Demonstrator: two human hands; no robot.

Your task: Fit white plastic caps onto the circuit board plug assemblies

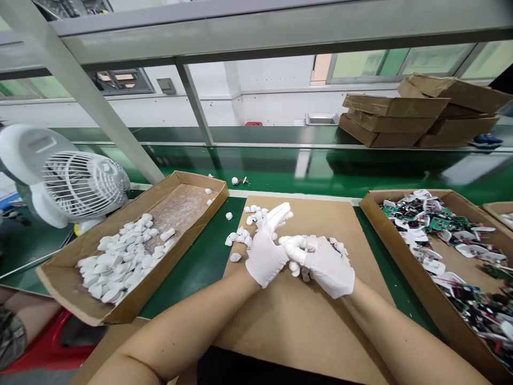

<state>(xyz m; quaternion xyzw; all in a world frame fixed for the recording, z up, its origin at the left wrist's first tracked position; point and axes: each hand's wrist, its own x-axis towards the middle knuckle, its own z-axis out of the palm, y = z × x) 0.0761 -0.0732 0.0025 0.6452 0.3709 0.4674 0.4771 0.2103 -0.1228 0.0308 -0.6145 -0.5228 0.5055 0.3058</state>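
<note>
My left hand (269,248), in a white glove, is held over a cardboard sheet (312,326) with its fingers stretched forward. Beside it, my gloved right hand (326,266) has its fingers curled together, their tips close to the left thumb. Whatever those fingers may hold is hidden. Small white plastic pieces (240,235) lie to the left of my left hand and beyond it. More white pieces (339,246) show around and under my right hand, partly covered by it.
At left stands a cardboard tray (200,224) of white pieces, with a white fan (84,176) behind it. A second tray (404,262) at right holds circuit boards with wires and white parts. Stacked cardboard boxes (395,125) sit at the back right. A metal frame (256,40) crosses above.
</note>
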